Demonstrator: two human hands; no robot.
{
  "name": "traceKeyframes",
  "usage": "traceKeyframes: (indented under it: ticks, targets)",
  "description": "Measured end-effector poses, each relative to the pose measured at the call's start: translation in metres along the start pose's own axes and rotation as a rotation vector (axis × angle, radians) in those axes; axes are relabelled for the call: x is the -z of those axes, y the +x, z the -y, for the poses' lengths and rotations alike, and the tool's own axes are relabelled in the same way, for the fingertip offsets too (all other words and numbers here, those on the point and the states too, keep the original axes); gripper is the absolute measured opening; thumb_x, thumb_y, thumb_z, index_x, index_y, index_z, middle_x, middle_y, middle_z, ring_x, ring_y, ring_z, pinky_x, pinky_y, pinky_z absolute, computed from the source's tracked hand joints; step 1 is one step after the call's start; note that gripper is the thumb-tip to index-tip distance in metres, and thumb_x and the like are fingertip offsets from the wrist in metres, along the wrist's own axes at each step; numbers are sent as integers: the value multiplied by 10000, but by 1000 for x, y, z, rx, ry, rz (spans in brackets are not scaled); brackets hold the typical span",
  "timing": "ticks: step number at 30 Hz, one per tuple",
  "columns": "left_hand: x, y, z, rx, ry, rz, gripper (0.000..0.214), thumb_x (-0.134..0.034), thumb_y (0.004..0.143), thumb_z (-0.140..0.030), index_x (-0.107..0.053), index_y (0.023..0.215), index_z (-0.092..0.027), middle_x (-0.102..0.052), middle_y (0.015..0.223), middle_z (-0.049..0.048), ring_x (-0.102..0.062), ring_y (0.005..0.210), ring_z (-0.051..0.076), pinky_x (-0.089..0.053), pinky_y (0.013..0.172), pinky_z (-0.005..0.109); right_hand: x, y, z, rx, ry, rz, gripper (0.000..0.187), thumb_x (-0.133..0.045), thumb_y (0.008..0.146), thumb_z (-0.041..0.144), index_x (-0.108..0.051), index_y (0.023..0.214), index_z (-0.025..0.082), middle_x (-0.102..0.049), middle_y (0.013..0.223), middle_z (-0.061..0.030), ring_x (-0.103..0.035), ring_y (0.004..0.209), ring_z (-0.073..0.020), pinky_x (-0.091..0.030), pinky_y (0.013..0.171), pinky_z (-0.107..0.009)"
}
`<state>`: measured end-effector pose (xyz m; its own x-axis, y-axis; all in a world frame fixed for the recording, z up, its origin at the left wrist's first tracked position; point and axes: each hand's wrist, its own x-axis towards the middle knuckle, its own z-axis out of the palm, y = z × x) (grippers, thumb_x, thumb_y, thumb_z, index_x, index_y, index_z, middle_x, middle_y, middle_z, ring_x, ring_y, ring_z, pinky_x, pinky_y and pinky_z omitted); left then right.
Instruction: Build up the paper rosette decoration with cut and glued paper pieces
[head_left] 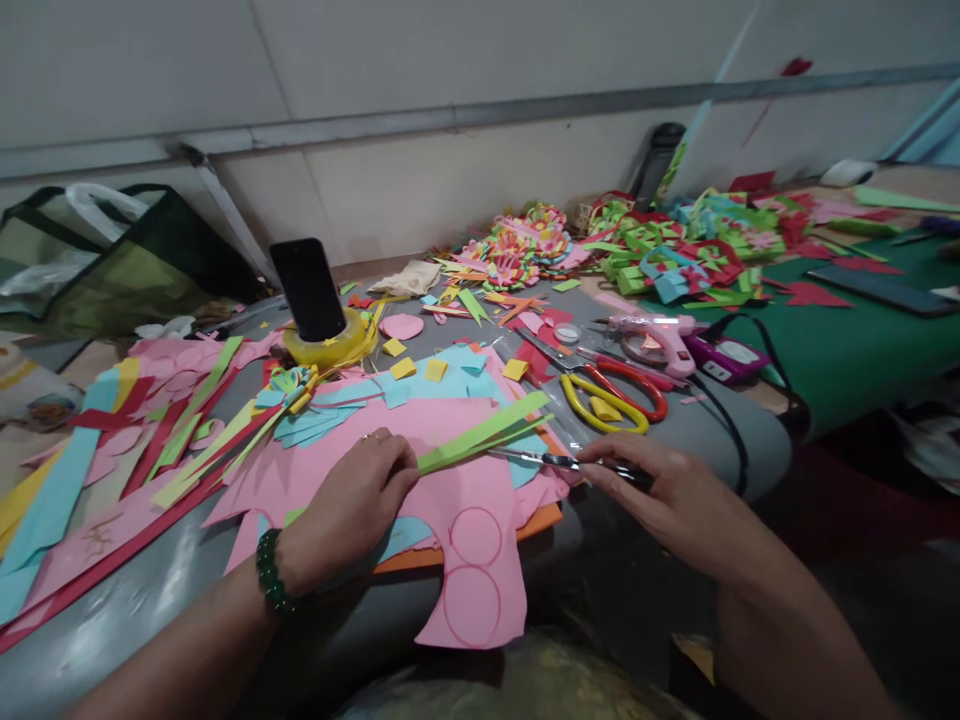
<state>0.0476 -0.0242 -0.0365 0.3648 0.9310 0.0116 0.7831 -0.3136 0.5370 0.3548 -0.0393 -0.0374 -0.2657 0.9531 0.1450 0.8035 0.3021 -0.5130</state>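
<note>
Head view: left hand (pixel 358 500) tight on green strips (pixel 484 436), right hand (pixel 664 485) around black-handled tool (pixel 559 461).

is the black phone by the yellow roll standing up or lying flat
Standing up, leaning a little: the phone rises above the yellow roll, its dark screen facing the camera.

Low pass over the near flap of the pink sheet (pixel 474 578); farther in, green strips (pixel 484 436) and a black-handled tool (pixel 559 461) bridge left hand (pixel 352 505) to right hand (pixel 660 490), with yellow-handled scissors (pixel 576 405) and pink glue gun (pixel 667 345) obstructing beyond, phone (pixel 307 290) standing rear left.
</note>
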Motion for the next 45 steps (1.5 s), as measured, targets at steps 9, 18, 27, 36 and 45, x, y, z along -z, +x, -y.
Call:
traceKeyframes:
  ticks: [9,18,27,36,45]
  targets:
    - [-2,-1,1,9,-20,23,163,-409,894,-204,-454,737,-208,-524,824,26,-479,776,199,-386,697,353,-4,5,2,36,9,-45,251,-495,890,418,-654,921,226,-698,928,-48,-645,839,-200,-495,712,-300]
    - [-4,-1,4,-2,-41,11,159,-412,903,-194,-452,749,-203,-511,832,24,-460,784,196,-374,700,345,2,6,-3,35,-25,-25,244,-511,875,421,-658,909,229,-695,908,-32,-643,817,-200,-490,698,-310]
    - [-4,-1,3,-16,-32,14,152,-418,900,-179,-458,755,-201,-506,823,20,-455,785,197,-372,710,351,2,0,-6,40,12,-26,231,-513,886,410,-657,929,235,-692,921,-28,-640,848,-192,-491,720,-301]
    - [-4,0,2,-10,-16,2,159,-416,905,-184,-472,756,-199,-528,822,27,-478,785,197,-396,710,352,-14,10,10,109,39,5,186,-498,911,356,-626,961,231,-673,936,-29,-626,838,-173,-471,721,-292]
    - [-18,-32,2,-98,373,-115,428,-409,934,-319,-409,1337,-175,-449,1402,133,-396,1286,290,-360,1004,492,-32,18,27,144,-34,69,123,-496,909,260,-598,966,223,-637,944,-34,-594,820,-178,-434,702,-298]
